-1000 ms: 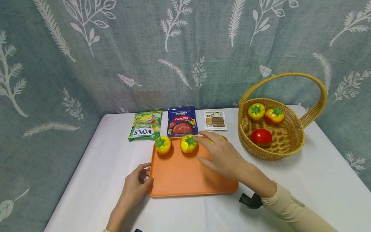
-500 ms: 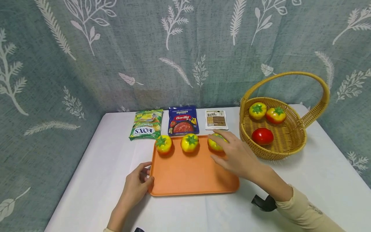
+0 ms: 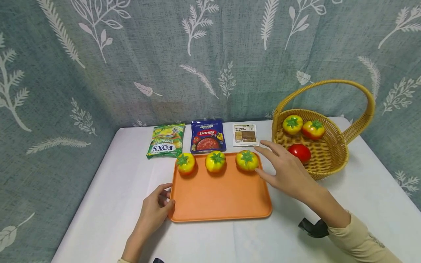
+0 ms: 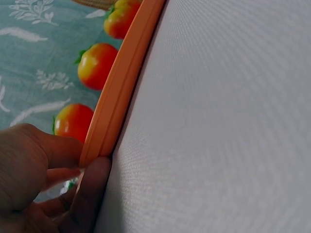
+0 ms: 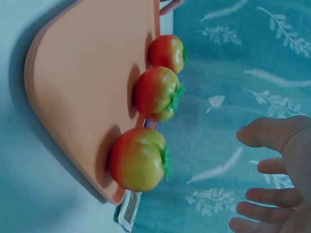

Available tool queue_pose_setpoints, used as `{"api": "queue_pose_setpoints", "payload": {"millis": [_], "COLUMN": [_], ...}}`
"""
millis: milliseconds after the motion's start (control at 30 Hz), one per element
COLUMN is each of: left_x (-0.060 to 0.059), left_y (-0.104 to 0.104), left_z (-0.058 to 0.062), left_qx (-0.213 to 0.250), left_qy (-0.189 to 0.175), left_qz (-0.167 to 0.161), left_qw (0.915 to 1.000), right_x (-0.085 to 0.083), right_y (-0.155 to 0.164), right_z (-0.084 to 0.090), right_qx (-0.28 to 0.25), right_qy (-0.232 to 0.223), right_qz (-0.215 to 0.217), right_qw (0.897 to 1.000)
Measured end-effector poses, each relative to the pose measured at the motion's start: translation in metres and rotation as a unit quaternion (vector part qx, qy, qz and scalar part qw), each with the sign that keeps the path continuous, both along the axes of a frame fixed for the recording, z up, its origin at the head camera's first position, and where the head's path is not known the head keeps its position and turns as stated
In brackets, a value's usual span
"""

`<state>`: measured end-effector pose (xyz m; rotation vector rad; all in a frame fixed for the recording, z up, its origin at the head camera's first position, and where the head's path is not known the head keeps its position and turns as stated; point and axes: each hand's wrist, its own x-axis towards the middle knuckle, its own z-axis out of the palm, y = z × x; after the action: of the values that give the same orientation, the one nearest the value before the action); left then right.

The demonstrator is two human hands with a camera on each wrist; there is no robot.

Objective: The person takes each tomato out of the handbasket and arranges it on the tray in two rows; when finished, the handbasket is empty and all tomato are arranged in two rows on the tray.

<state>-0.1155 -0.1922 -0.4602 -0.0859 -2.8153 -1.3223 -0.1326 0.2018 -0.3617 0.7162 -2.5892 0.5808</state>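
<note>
An orange tray (image 3: pixel 220 197) lies on the white table with three yellow-and-red tomatoes in a row along its far edge: a left one (image 3: pixel 186 163), a middle one (image 3: pixel 215 161) and a right one (image 3: pixel 247 160). My left hand (image 3: pixel 154 210) grips the tray's left edge between thumb and fingers, as the left wrist view shows at the tray rim (image 4: pixel 116 92). Just right of the right tomato is my right hand (image 3: pixel 292 173), fingers spread and holding nothing. In the right wrist view that hand (image 5: pixel 282 179) is apart from the nearest tomato (image 5: pixel 138 160).
A wicker basket (image 3: pixel 329 153) with a tall handle stands at the right, holding two yellow-and-red tomatoes (image 3: pixel 292 124) and a red one (image 3: pixel 300 152), partly behind my hand. Behind the tray lie a green packet (image 3: pixel 166 140), a blue Barilla pouch (image 3: pixel 207 136) and a white sachet (image 3: pixel 245 135).
My right hand has moved rightward, from near the middle tomato, past the right tomato toward the basket. The right tomato, partly covered before, now shows. My left hand stays on the tray edge.
</note>
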Motion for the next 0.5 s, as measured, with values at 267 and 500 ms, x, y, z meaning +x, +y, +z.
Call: {"api": "queue_pose_setpoints", "payload": {"millis": [267,500], "left_x": [0.001,0.001], "left_y": [0.000,0.000], "left_z": [0.001,0.001], "left_qx": [0.001,0.002], "left_qy": [-0.005,-0.008], "left_qz": [-0.002,-0.003], "left_qw": [1.0000,1.0000], "right_x": [-0.001,-0.002], "right_y": [0.016,0.031], "right_z": [0.000,0.001], "right_qx": [-0.007,-0.026], "right_qy": [0.008,0.031], "right_qz": [-0.013,-0.018], "right_qw": [1.000,0.999]}}
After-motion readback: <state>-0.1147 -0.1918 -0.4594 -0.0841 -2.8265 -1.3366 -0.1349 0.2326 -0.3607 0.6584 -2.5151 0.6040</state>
